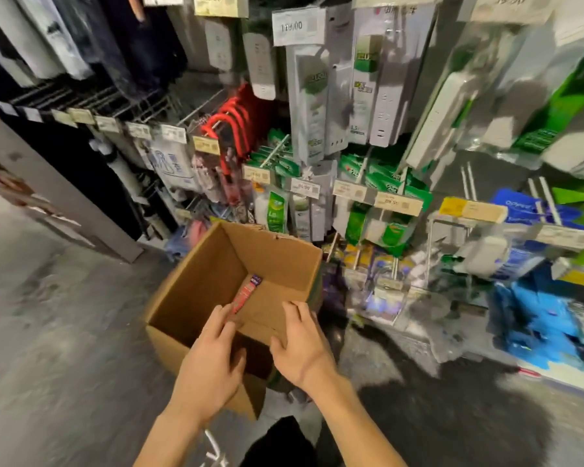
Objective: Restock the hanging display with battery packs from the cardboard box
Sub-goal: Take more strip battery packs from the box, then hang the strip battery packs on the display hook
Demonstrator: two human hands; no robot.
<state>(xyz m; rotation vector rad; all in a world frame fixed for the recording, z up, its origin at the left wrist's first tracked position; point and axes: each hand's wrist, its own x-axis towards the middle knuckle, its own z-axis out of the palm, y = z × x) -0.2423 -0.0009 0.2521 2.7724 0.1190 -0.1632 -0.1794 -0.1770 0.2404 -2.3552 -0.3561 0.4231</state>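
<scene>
An open cardboard box (196, 298) stands on the floor (64, 332) before the hanging display (351, 129). One red battery pack (246, 293) lies in its bottom. The left hand (213, 355) reaches in, fingers nearly straight, tips at the pack's near end. The right hand (304, 345) hovers spread over the near rim, holding nothing.

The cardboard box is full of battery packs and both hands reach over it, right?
No. The head view shows the cardboard box nearly empty, with only one red battery pack visible on its bottom. The left hand and right hand do reach over it.
</scene>
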